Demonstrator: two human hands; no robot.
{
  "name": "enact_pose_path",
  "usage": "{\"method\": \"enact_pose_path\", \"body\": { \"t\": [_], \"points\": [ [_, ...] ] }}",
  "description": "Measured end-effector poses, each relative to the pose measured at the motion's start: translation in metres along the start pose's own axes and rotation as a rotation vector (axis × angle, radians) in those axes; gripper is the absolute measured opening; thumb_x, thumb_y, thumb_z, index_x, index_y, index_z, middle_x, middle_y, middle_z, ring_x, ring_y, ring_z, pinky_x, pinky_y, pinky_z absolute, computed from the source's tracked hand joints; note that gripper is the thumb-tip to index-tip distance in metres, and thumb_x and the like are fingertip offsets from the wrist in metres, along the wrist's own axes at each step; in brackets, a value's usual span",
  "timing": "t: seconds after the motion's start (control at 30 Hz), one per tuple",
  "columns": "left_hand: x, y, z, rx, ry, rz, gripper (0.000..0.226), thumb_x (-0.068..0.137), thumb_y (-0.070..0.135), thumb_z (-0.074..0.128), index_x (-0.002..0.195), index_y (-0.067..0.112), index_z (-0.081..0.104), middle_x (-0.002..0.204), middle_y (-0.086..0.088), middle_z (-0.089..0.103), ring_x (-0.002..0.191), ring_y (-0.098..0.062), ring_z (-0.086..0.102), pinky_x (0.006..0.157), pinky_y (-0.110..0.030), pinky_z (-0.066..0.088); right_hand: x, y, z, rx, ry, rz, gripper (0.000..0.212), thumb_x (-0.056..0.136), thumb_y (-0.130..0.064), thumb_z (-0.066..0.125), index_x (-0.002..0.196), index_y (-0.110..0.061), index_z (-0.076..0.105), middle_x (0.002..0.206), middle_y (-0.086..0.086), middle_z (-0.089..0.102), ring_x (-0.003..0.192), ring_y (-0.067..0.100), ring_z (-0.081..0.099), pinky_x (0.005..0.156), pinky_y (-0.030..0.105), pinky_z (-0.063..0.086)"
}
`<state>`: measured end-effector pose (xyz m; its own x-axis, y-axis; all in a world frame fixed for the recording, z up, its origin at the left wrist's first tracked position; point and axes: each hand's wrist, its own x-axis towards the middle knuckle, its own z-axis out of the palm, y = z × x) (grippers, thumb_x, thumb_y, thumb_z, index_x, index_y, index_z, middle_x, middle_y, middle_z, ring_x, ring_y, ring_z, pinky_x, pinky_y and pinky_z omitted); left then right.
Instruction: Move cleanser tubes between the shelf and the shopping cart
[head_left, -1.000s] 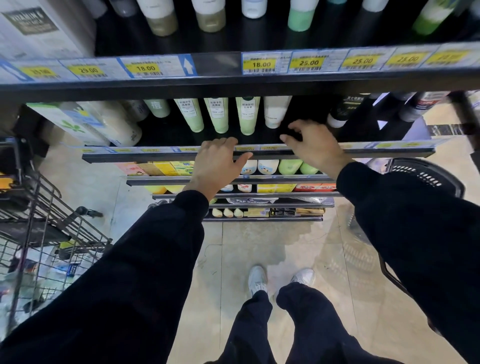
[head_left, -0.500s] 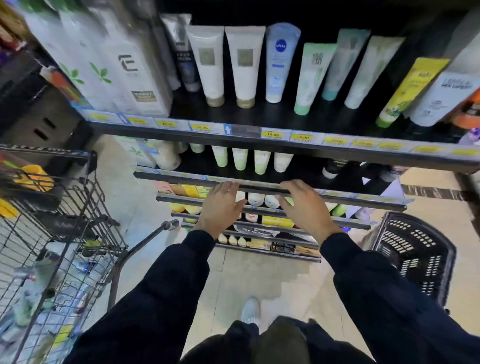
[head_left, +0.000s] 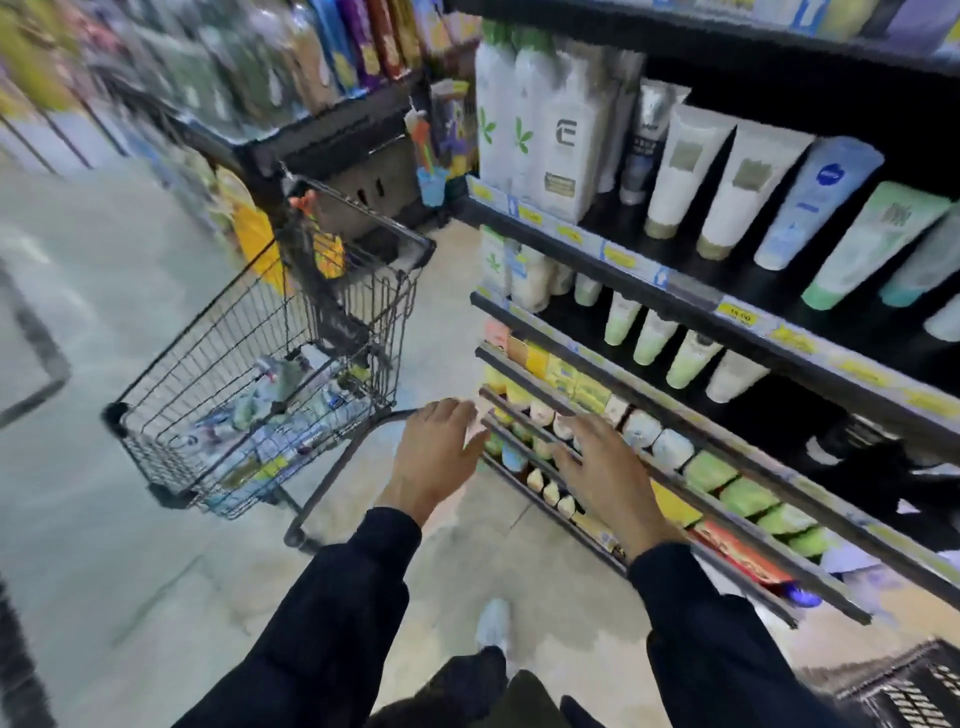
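Observation:
A wire shopping cart (head_left: 218, 332) stands to the left on the aisle floor, with several tubes and packets (head_left: 280, 421) lying in its basket. On the right, black shelves (head_left: 691, 306) hold rows of cleanser tubes: white tubes (head_left: 685, 171), a blue tube (head_left: 818, 202) and green tubes (head_left: 654, 338) one level lower. My left hand (head_left: 434, 457) hovers open between the cart's handle and the shelf front, holding nothing. My right hand (head_left: 605, 470) is open too, fingers spread over the lower shelf rails, empty.
A black plastic basket (head_left: 909, 686) sits on the floor at the bottom right. Tall white boxes (head_left: 540, 119) stand at the shelf's left end. Another blurred shelf unit (head_left: 291, 104) runs behind the cart. My shoe (head_left: 493, 623) is on the tiled floor.
The view has swung left, bringing the whole cart into sight. Both hands have come away from the shelf edge and now hover lower, empty, toward the cart side.

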<state>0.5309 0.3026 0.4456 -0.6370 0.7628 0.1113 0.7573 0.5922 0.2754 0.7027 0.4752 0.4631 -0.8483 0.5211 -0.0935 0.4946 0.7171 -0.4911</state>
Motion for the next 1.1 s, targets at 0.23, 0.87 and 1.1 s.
{"method": "enact_pose_path", "body": {
  "t": [0.23, 0.87, 1.1],
  "points": [
    [-0.087, -0.056, -0.026, 0.050, 0.010, -0.286, 0.046, 0.101, 0.048, 0.051, 0.132, 0.015, 0.060, 0.126, -0.008, 0.067, 0.114, -0.034, 0.063, 0.093, -0.044, 0.050, -0.003, -0.074, 0.041, 0.039, -0.127, -0.158, 0.043, 0.106, -0.035, 0.054, 0.144, -0.017, 0.055, 0.148, 0.003, 0.052, 0.138, 0.024, 0.046, 0.107, 0.037, 0.039],
    [-0.175, -0.290, -0.067, -0.095, 0.084, -0.762, 0.041, 0.101, 0.044, 0.053, 0.135, 0.021, 0.059, 0.126, 0.000, 0.065, 0.116, -0.029, 0.059, 0.095, -0.043, 0.047, 0.118, -0.309, 0.182, 0.055, -0.352, -0.456, 0.045, 0.107, -0.040, 0.050, 0.149, -0.026, 0.051, 0.155, -0.007, 0.046, 0.140, 0.017, 0.044, 0.109, 0.036, 0.044],
    [-0.162, -0.380, -0.079, -0.147, 0.066, -0.870, 0.044, 0.102, 0.044, 0.054, 0.137, 0.019, 0.059, 0.129, -0.004, 0.065, 0.118, -0.030, 0.060, 0.096, -0.044, 0.048, 0.181, -0.384, 0.225, 0.006, -0.413, -0.464, 0.046, 0.107, -0.043, 0.051, 0.149, -0.023, 0.053, 0.155, -0.004, 0.047, 0.142, 0.020, 0.045, 0.113, 0.037, 0.042]
  ]
}}
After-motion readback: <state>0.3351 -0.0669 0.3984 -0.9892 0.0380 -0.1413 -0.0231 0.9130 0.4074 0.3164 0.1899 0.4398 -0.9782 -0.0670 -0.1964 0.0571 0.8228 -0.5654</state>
